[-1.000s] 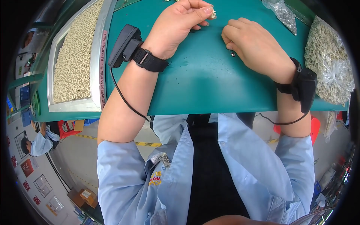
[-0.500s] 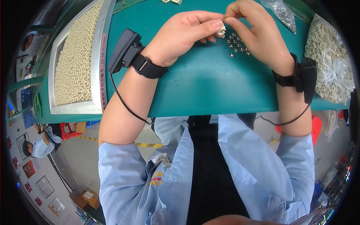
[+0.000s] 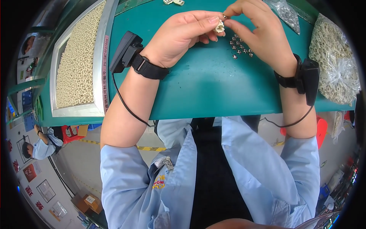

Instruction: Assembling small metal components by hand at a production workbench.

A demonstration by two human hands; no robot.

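Observation:
My left hand (image 3: 187, 32) pinches a small cream-coloured, hollow-ended part (image 3: 219, 27) between thumb and fingers, above the green tabletop. Close beside it, my right hand (image 3: 253, 32) has thumb and index finger together on a tiny shiny metal piece (image 3: 225, 17). That piece is just off the cream part's upper right; whether they touch I cannot tell. Below my right fingers, several shiny round metal pieces (image 3: 239, 49) lie loose on the green mat (image 3: 213, 87). More cream parts (image 3: 174, 2) rest at the top edge, partly cut off.
At the left, a metal-framed tray (image 3: 100, 76) is packed with rows of cream parts. A clear bag of cream parts (image 3: 331, 65) sits at the right, with a smaller bag of metal pieces (image 3: 288, 15) farther back. Each wrist wears a strapped black device with a cable (image 3: 129, 108). Another person (image 3: 44, 147) is at far left.
Both hands have shifted slightly left. The cream part has turned so its hollow end shows, and the metal piece now shows more clearly at my right fingertips.

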